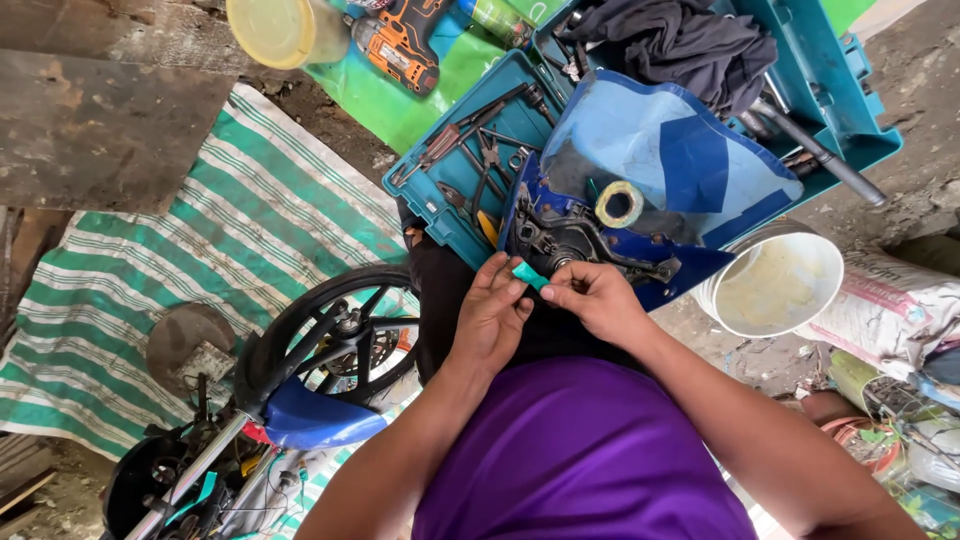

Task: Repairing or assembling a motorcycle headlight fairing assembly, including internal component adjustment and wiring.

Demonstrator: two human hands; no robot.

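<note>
Teal strip (530,274), small and possibly tape, is pinched between the fingertips of the left hand (490,318) and the right hand (598,300), both closed on it. It is held just in front of a blue motorcycle panel (660,160), on which a tape roll (619,204) rests. Beside the panel a teal tool case (470,150) lies open; a white bucket (780,282) stands at the panel's other side.

Small teal strip (530,275), short and flat, tilted, pinched in my grip just below the blue panel (660,170).
</note>
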